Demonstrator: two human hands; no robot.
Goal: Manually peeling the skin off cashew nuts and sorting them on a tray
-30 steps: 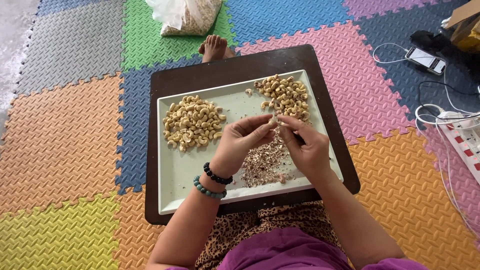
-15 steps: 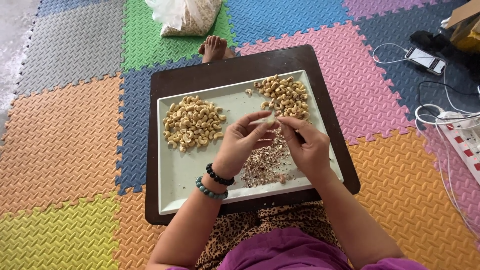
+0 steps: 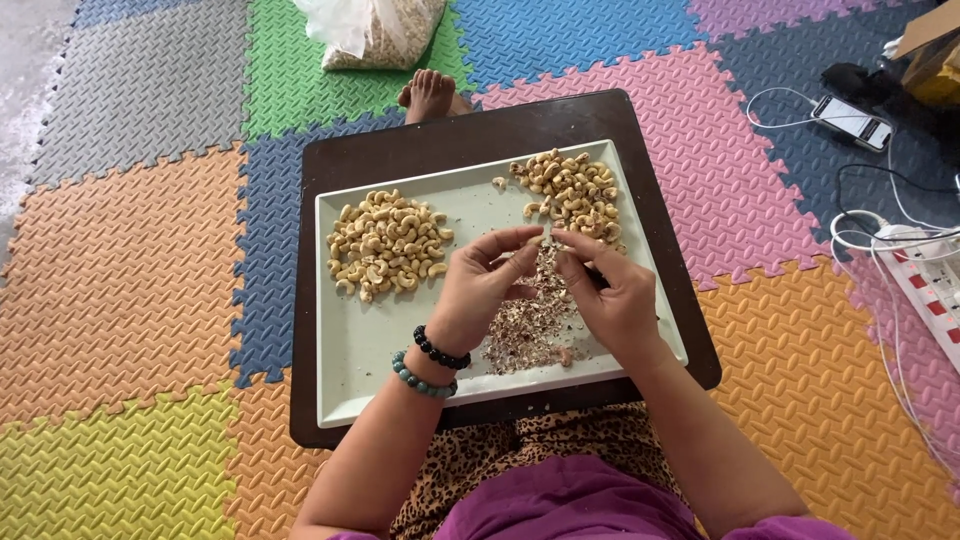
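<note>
I am pinching one cashew (image 3: 547,238) between left hand (image 3: 478,290) and right hand (image 3: 612,295) fingers, above the skin scraps (image 3: 530,320) on the tray (image 3: 360,360). I judge the work about halfway: peeled pile (image 3: 388,245) left, unpeeled pile (image 3: 572,190) remaining.

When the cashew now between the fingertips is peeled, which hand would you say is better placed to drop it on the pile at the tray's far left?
Probably the left hand: it sits beside the left pile, while the right hand is nearer the other pile.
</note>
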